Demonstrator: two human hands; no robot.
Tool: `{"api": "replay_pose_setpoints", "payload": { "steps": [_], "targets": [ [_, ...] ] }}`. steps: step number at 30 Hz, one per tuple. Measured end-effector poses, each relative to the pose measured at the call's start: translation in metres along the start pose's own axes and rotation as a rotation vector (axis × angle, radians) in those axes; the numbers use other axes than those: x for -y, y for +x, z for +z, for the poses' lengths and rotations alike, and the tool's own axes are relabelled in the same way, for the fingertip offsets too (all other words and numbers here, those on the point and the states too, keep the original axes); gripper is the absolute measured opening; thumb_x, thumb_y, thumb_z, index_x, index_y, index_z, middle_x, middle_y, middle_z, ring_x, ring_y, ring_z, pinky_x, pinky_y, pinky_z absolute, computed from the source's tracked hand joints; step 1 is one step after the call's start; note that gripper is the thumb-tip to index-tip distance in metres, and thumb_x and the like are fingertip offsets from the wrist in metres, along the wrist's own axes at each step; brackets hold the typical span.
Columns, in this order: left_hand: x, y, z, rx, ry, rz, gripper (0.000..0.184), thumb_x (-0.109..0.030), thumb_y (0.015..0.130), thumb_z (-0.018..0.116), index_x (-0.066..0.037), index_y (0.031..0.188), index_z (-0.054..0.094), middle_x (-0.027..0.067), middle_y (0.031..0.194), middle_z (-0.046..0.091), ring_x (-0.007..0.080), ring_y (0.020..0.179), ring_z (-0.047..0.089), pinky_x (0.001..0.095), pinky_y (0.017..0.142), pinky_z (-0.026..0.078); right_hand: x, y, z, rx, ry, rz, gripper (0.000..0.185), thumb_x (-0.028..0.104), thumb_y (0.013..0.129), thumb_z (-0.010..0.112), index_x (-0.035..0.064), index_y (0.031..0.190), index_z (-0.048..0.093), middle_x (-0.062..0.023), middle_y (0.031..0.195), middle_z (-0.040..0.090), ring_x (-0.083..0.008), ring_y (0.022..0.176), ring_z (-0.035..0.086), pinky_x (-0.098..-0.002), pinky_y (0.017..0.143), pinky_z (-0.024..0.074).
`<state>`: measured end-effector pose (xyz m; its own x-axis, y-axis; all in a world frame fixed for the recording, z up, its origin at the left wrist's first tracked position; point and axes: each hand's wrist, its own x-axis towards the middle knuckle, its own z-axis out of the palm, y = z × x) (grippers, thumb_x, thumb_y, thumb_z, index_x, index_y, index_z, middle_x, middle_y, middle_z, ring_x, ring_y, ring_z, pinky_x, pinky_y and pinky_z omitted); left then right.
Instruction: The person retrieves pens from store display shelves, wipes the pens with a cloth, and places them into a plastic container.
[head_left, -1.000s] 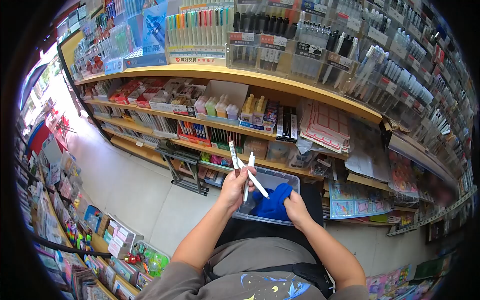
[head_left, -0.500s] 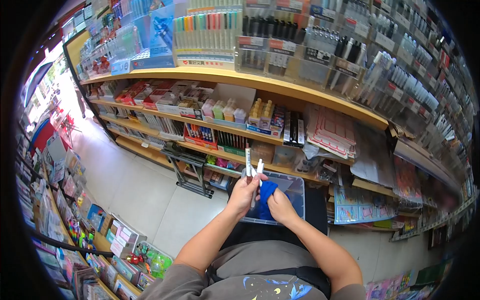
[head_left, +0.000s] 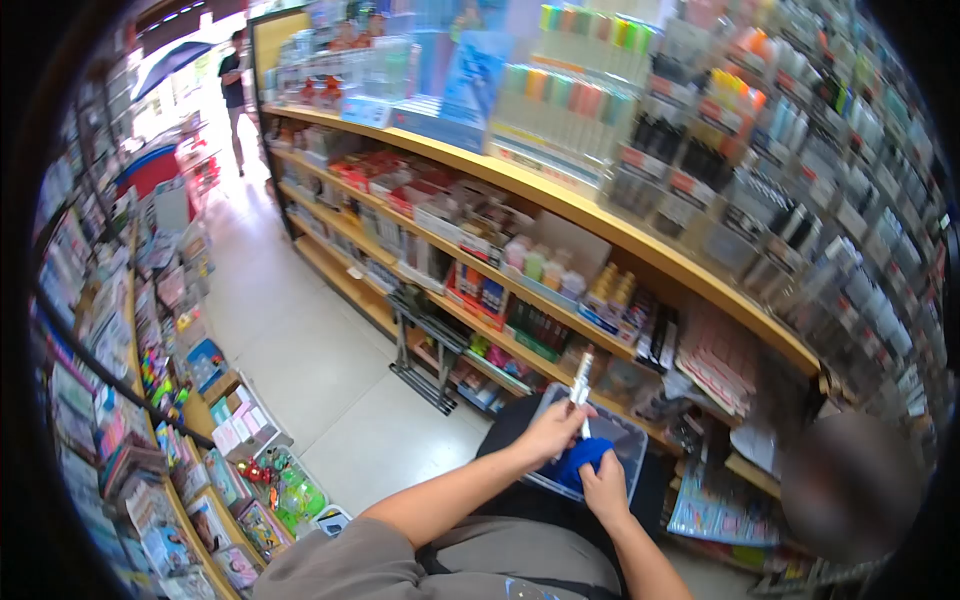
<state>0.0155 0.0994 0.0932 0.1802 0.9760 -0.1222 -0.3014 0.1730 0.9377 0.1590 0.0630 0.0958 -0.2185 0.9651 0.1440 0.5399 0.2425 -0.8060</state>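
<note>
My left hand [head_left: 556, 430] is closed around white pens [head_left: 581, 380] that point up and away from me; how many is hard to tell through the blur. Just right of it, my right hand [head_left: 605, 487] grips a blue cloth [head_left: 580, 463], which touches the lower part of the pens. Both hands are over a clear plastic bin [head_left: 637, 455] on my lap.
A wooden shelf unit [head_left: 560, 195] carries pens, boxes and small bottles. A folded black metal stand [head_left: 425, 365] leans at its foot. Racks of goods [head_left: 205, 500] line the left. Near the bright doorway stands a person [head_left: 232, 90]. A blurred dark round shape [head_left: 850, 487] is at lower right.
The view has swung left, bringing the person at the doorway into sight. My right hand has brought the blue cloth from the bin up against the pens in my left hand.
</note>
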Motion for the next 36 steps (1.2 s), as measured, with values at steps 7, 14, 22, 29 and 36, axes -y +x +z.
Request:
{"api": "replay_pose_setpoints", "payload": {
  "steps": [7, 14, 22, 29, 36],
  "targets": [
    [0.012, 0.006, 0.003, 0.102, -0.073, 0.055, 0.023, -0.028, 0.090, 0.047, -0.008, 0.084, 0.058, -0.0038, 0.064, 0.047, 0.0051, 0.053, 0.039, 0.0197, 0.047, 0.032, 0.014, 0.010, 0.011, 0.022, 0.705, 0.267, 0.017, 0.016, 0.090, 0.046, 0.0022, 0.096, 0.054, -0.0008, 0.086, 0.055, -0.0098, 0.080, 0.050, -0.0225, 0.075, 0.0400],
    [0.013, 0.011, -0.007, 0.117, -0.142, -0.051, 0.022, -0.029, 0.091, 0.045, -0.011, 0.086, 0.056, -0.0049, 0.065, 0.041, 0.0049, 0.058, 0.037, 0.0183, 0.050, 0.033, 0.001, 0.014, 0.002, 0.193, 0.672, 0.304, 0.024, 0.026, 0.093, 0.043, 0.0055, 0.097, 0.054, 0.0027, 0.083, 0.052, -0.0054, 0.072, 0.046, -0.0180, 0.064, 0.0368],
    [0.013, 0.010, -0.003, 0.143, -0.145, -0.043, 0.023, -0.028, 0.092, 0.044, -0.008, 0.086, 0.056, -0.0041, 0.066, 0.043, 0.0048, 0.059, 0.040, 0.0182, 0.051, 0.034, -0.025, -0.003, -0.006, 0.218, 0.643, 0.382, 0.023, 0.027, 0.093, 0.042, 0.0074, 0.093, 0.053, 0.0050, 0.072, 0.050, -0.0048, 0.059, 0.043, -0.0184, 0.053, 0.0349],
    [0.009, 0.004, 0.002, 0.209, 0.013, -0.048, 0.025, -0.031, 0.091, 0.045, -0.010, 0.087, 0.057, -0.0044, 0.072, 0.048, 0.0055, 0.064, 0.042, 0.0205, 0.057, 0.035, 0.006, 0.003, -0.003, 0.127, 0.881, 0.395, 0.025, 0.029, 0.091, 0.046, 0.0067, 0.099, 0.054, 0.0024, 0.083, 0.054, -0.0061, 0.073, 0.049, -0.0195, 0.063, 0.0400],
    [0.010, 0.008, -0.004, 0.096, -0.138, 0.000, 0.022, -0.029, 0.090, 0.046, -0.010, 0.087, 0.057, -0.0027, 0.078, 0.051, 0.0074, 0.072, 0.046, 0.0217, 0.062, 0.038, -0.017, -0.003, -0.003, 0.194, 0.599, 0.273, 0.018, 0.017, 0.091, 0.042, 0.0058, 0.098, 0.054, 0.0032, 0.081, 0.051, -0.0047, 0.071, 0.045, -0.0182, 0.064, 0.0382]
  ]
}}
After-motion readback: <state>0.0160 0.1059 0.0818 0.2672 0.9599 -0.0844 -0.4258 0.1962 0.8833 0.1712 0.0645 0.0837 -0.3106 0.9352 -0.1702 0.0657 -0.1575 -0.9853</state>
